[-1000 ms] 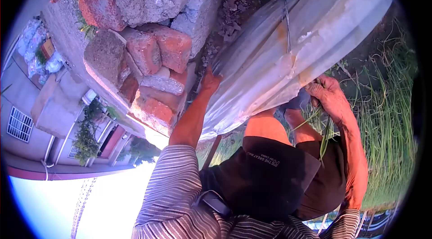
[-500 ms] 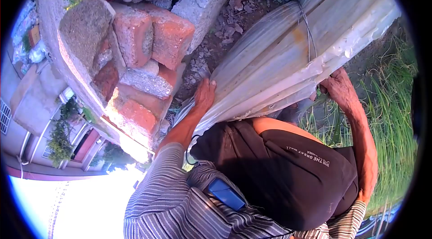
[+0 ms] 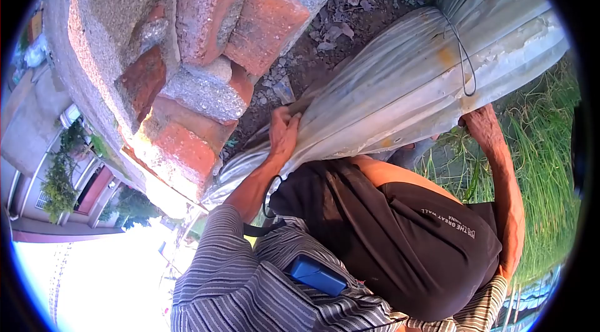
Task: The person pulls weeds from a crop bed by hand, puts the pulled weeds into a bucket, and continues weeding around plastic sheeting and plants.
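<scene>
A long bundle of gathered, cloudy plastic sheet [image 3: 387, 82] lies slantwise across my lap, with brownish stains on its folds. A thin cord [image 3: 461, 51] loops around its upper part. My left hand [image 3: 285, 135] is closed on the near left side of the sheet, its fingers bent into a fold. At the sheet's lower right edge, my right hand [image 3: 484, 126] grips with its fingers curled under, the tips partly hidden by the plastic. The bundle narrows beyond the cord and runs out at the top.
Broken red bricks [image 3: 265, 26] and concrete lumps are piled on a ledge at the left. Dry soil [image 3: 337, 26] with leaves lies between them and the sheet. Tall grass [image 3: 537, 176] grows at the right. A blue case [image 3: 317, 274] sits at my striped shirt.
The view has shifted, bringing the bricks closer. The sheet's surface has turned, and the cord sits further right and looser. My left fingers have curled more; my right hand is slightly further right.
</scene>
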`<act>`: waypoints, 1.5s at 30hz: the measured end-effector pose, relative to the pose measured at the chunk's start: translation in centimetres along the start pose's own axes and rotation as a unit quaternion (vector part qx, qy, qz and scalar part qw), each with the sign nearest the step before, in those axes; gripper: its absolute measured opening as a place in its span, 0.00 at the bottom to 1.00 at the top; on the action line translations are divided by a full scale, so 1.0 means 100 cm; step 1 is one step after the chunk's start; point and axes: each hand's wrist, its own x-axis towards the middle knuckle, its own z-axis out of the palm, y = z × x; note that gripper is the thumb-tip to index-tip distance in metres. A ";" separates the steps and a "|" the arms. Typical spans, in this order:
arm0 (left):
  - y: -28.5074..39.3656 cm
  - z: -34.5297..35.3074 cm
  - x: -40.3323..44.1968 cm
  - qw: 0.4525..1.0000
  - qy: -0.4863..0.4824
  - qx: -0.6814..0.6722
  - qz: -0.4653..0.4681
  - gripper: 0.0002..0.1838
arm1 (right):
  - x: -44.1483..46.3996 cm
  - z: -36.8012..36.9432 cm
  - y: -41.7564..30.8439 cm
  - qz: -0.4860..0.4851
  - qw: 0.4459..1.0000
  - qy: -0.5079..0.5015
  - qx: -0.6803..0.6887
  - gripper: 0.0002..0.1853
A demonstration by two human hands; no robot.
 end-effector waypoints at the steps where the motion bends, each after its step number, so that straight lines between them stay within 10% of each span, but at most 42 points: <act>1: 0.003 0.001 0.006 0.997 0.031 0.069 0.032 0.35 | 0.001 -0.003 0.003 -0.006 1.000 -0.001 -0.008 0.06; 6: -0.017 -0.003 0.016 0.988 -0.005 0.152 0.003 0.35 | -0.001 -0.013 -0.024 0.294 0.917 -0.026 0.268 0.07; 12: -0.023 -0.015 0.004 0.988 -0.100 0.121 0.008 0.32 | -0.004 -0.014 -0.032 0.337 0.888 -0.041 0.311 0.09; 20: -0.088 0.014 -0.035 0.949 -0.029 0.193 0.246 0.26 | -0.003 -0.009 -0.044 0.336 0.874 -0.019 0.352 0.12; 23: -0.027 -0.019 0.010 0.970 -0.113 0.203 0.070 0.25 | -0.004 -0.016 -0.050 0.326 0.871 -0.013 0.367 0.13; 26: 0.006 -0.010 0.047 0.996 0.045 -0.063 -0.032 0.33 | -0.006 -0.025 -0.051 0.314 0.877 -0.013 0.364 0.14; 29: -0.004 0.025 0.095 0.971 0.219 0.027 -0.089 0.43 | -0.006 -0.034 -0.061 0.305 0.871 0.007 0.385 0.14; 33: 0.025 0.020 0.087 0.965 0.131 -0.191 -0.124 0.45 | -0.008 -0.028 -0.057 0.321 0.872 0.001 0.369 0.14; 40: 0.103 0.005 0.057 0.989 0.078 0.010 0.121 0.15 | -0.008 -0.024 -0.063 0.281 0.888 0.010 0.362 0.14; 45: 0.184 -0.019 0.031 0.875 0.156 0.025 0.458 0.13 | -0.004 -0.033 -0.064 0.297 0.880 0.011 0.370 0.14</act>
